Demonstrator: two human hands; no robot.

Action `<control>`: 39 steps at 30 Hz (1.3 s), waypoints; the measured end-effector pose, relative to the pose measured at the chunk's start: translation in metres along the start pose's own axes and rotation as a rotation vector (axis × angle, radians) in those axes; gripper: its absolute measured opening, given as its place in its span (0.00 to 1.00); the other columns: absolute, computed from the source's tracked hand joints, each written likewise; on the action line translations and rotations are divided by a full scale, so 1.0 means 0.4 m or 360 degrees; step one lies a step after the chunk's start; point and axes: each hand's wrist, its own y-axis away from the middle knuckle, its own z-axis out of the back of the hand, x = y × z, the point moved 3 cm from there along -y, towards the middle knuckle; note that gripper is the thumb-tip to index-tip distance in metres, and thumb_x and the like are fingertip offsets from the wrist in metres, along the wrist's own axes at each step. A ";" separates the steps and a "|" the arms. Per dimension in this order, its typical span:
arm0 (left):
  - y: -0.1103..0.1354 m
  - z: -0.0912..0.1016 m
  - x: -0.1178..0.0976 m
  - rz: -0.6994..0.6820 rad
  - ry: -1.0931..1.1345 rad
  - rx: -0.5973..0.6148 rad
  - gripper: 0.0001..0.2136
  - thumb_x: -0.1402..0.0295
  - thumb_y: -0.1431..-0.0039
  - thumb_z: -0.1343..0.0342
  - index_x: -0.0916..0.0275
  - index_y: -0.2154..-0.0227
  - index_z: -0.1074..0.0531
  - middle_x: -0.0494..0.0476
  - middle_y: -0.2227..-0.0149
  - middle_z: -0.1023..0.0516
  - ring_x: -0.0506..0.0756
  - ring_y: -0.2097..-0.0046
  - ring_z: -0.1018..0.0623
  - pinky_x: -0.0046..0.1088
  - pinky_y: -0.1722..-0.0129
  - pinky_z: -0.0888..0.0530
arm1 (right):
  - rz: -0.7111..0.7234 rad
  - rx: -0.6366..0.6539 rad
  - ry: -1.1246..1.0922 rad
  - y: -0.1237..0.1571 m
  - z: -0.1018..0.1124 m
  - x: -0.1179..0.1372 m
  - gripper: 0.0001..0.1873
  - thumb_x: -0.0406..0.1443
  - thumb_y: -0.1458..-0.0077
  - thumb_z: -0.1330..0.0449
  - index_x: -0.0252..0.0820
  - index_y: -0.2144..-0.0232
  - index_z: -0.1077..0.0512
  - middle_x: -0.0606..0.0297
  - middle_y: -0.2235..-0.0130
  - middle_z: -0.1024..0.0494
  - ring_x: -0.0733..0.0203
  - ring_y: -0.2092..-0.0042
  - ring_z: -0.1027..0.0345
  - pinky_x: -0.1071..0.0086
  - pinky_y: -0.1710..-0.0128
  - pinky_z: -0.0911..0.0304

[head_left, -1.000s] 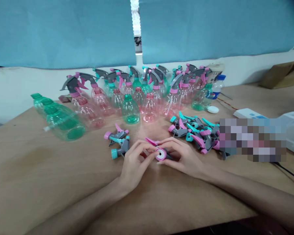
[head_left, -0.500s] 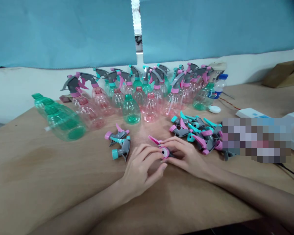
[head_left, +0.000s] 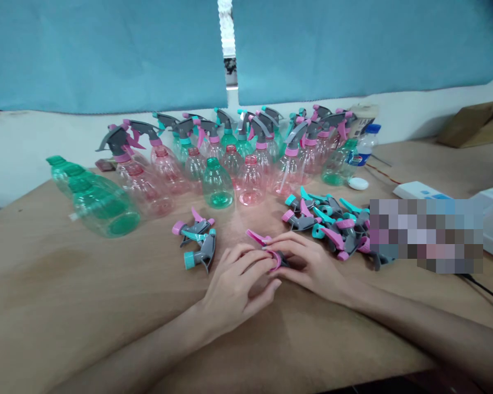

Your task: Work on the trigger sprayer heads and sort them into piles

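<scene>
Both my hands meet at the middle of the wooden table [head_left: 66,284] over one spray-trigger head [head_left: 271,250] with a pink cap and pink lever. My right hand [head_left: 308,262] is wrapped round its grey body. My left hand [head_left: 240,284] has its fingers curled against the pink cap, covering most of it. Two more trigger heads [head_left: 197,241] lie just left of my left hand. A pile of several pink, teal and grey trigger heads [head_left: 331,221] lies just beyond my right hand.
Behind the hands stand many pink and green plastic bottles [head_left: 217,175], some with triggers fitted. Green bottles [head_left: 94,197] lie on their sides at the left. A white cap [head_left: 358,183], a water bottle [head_left: 363,145], a white box [head_left: 419,191] and a cardboard box [head_left: 472,123] are at the right.
My left hand has slid forward and closed over the pink cap, which showed its open end before. The trigger head has turned a little in my right hand.
</scene>
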 end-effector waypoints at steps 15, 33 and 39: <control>-0.002 0.011 0.009 -0.0192 0.0073 -0.0048 0.08 0.70 0.44 0.42 0.60 0.61 0.29 0.57 0.58 0.23 0.57 0.56 0.29 0.35 0.57 0.29 | -0.0075 0.0029 -0.0063 0.006 0.001 0.004 0.13 0.37 0.45 0.39 0.46 0.55 0.29 0.59 0.53 0.28 0.56 0.52 0.30 0.63 0.58 0.26; -0.002 0.008 0.024 -0.0019 0.0190 -0.0030 0.11 0.72 0.42 0.46 0.59 0.56 0.30 0.60 0.54 0.33 0.57 0.53 0.31 0.35 0.58 0.27 | -0.0149 0.0061 -0.0179 0.006 -0.003 0.007 0.14 0.37 0.44 0.40 0.45 0.54 0.29 0.57 0.52 0.29 0.56 0.52 0.30 0.65 0.62 0.25; -0.001 0.008 0.022 0.0032 0.0304 0.0001 0.07 0.72 0.41 0.46 0.60 0.60 0.29 0.59 0.54 0.34 0.57 0.52 0.32 0.35 0.56 0.27 | -0.0109 0.0052 -0.0170 0.004 -0.003 0.003 0.14 0.35 0.44 0.40 0.45 0.54 0.30 0.58 0.51 0.30 0.57 0.51 0.32 0.66 0.60 0.26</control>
